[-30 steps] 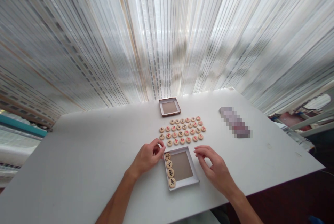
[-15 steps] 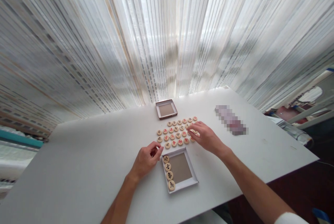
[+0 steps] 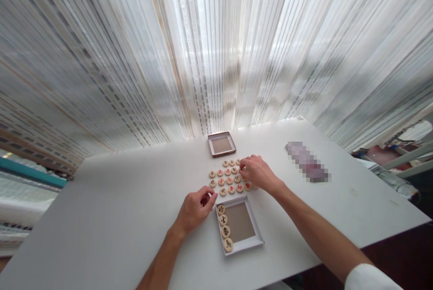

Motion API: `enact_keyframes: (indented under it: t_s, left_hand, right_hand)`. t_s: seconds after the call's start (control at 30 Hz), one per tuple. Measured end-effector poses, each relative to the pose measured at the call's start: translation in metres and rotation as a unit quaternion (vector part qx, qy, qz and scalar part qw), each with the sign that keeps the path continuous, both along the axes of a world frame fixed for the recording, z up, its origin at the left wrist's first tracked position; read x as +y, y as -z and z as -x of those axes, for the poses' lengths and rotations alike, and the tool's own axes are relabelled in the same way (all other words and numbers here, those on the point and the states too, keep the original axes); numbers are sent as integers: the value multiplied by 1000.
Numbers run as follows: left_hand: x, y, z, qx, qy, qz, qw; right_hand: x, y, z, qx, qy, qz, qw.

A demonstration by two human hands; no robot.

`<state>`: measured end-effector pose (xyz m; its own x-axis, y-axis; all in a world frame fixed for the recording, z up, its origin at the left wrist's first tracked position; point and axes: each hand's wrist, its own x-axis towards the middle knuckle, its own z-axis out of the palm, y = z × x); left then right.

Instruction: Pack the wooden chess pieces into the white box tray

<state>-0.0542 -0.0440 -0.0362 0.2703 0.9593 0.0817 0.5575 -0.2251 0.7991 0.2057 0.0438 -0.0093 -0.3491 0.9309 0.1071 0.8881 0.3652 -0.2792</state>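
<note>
Rows of round wooden xiangqi pieces [image 3: 229, 181], marked in red or black characters, lie face up on the white table. Over their right side is my right hand [image 3: 260, 173], fingers pointing down and drawn together at a xiangqi piece that they mostly cover. My left hand [image 3: 196, 209] rests by the upper left corner of a shallow white box [image 3: 256, 222], thumb and forefinger pinched; anything between them is hidden. Inside that box, several black-marked pieces [image 3: 225, 231] stand in one column along the left wall.
Behind the pieces lies a second shallow box part [image 3: 232, 142] with a dark rim. A blurred-out flat object [image 3: 308, 162] is on the right of the white table [image 3: 135, 200]. Striped sheer curtains [image 3: 216, 55] hang along the table's far edge. A clear bottle-like item [image 3: 399, 182] is beyond the right edge.
My right hand has moved left and its fingers have closed over the pieces. My left hand keeps its pinch beside the box. The whole view has shifted slightly.
</note>
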Motion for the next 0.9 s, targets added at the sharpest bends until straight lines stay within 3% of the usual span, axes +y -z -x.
enact_keyframes:
  t_s: [0.23, 0.43, 0.57, 0.7, 0.9]
  left_hand:
    - [0, 0, 0, -19, 0, 10, 1000]
    - [-1, -2, -1, -35, 1, 16, 999]
    - [-3, -4, -5, -73, 7, 40, 996]
    - [-6, -5, -11, -144, 33, 94, 985]
    - [-10, -3, -22, -278, 72, 154, 945]
  right_hand:
    - [3, 4, 3, 3, 15, 7, 1000]
    - [-6, -10, -2, 56, 4, -15, 998]
    - [-29, -22, -1, 119, -47, -22, 992]
    - [-58, -24, 10, 255, -140, -63, 955]
    - [-79, -16, 30, 272, -211, -61, 937]
